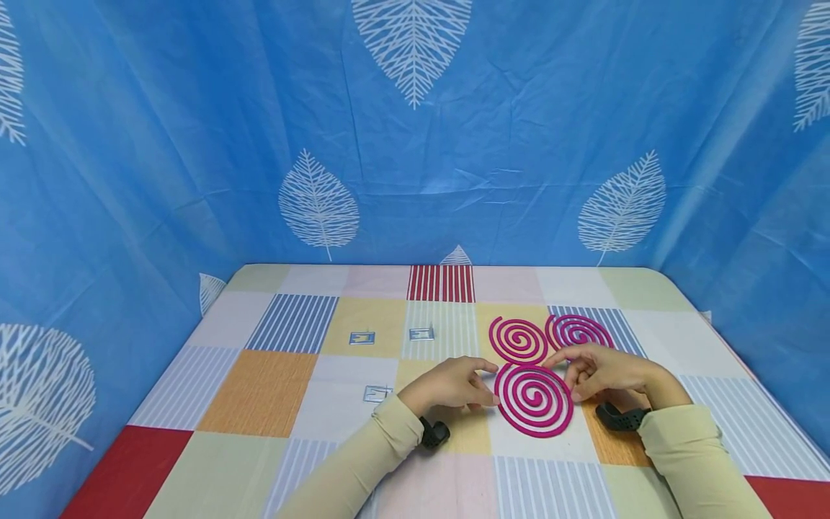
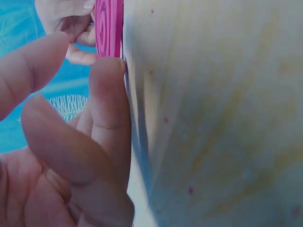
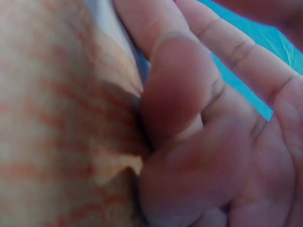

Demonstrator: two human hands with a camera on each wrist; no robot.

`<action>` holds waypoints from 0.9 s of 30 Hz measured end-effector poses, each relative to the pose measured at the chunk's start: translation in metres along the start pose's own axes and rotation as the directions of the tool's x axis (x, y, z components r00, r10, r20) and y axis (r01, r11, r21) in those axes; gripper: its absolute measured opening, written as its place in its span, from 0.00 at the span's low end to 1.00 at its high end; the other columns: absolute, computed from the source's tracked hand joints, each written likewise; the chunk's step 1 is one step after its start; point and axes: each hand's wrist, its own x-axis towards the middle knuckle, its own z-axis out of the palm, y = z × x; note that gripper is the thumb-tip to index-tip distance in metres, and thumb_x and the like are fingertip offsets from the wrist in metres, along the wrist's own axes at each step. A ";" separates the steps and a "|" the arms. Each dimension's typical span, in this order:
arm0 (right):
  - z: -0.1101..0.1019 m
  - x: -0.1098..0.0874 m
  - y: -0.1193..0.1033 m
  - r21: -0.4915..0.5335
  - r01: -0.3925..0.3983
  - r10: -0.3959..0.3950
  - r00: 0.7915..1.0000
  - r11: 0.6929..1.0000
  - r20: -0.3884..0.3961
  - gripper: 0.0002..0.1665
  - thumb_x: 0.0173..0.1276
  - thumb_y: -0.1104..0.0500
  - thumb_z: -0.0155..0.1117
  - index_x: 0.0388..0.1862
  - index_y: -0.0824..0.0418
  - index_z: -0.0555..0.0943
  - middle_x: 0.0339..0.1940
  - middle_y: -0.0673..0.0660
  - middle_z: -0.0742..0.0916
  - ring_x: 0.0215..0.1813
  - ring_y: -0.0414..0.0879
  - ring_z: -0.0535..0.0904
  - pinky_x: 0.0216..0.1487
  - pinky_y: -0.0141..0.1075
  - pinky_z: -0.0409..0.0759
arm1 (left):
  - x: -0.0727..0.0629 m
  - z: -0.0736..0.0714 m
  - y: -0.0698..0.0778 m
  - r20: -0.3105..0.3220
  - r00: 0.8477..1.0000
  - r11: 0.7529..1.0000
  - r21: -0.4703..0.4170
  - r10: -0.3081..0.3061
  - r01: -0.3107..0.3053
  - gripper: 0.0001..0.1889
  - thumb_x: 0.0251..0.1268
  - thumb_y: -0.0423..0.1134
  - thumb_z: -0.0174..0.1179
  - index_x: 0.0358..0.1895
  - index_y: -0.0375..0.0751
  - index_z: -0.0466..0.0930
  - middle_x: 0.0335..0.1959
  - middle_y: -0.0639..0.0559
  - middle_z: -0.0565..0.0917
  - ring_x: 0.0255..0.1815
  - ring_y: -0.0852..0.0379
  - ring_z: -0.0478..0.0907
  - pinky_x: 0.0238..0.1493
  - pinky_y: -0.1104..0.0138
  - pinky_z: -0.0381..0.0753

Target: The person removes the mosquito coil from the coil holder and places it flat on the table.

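A magenta mosquito coil [image 1: 533,401] lies between my two hands in the head view, its rim seen edge-on in the left wrist view. At its left edge, my left hand [image 1: 449,384] touches the rim with one fingertip; the index finger stays clear. My right hand [image 1: 606,371] holds the right side, index finger at the far rim and thumb at the near right edge, other fingers curled. Behind lie two more mosquito coils, one at the left [image 1: 519,341] and one at the right [image 1: 579,331], partly covered by the right hand. Fingers hide most of the right wrist view.
Three small metal stands lie to the left: one [image 1: 362,338], a second [image 1: 421,334], and a third [image 1: 376,393] close to the left forearm. The patchwork tablecloth [image 1: 259,389] covers the table, with blue leaf-print curtains [image 1: 415,180] around it.
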 end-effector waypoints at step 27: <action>-0.001 -0.005 0.003 -0.021 0.019 -0.022 0.990 1.000 -0.141 0.24 0.78 0.70 0.59 0.65 0.52 0.87 0.36 0.50 0.87 0.29 0.47 0.78 0.33 0.33 0.81 | -0.026 -0.031 0.001 -0.001 0.966 0.960 0.113 0.259 -0.257 0.28 0.76 0.34 0.67 0.76 0.37 0.76 0.50 0.48 0.92 0.51 0.61 0.87 0.57 0.70 0.81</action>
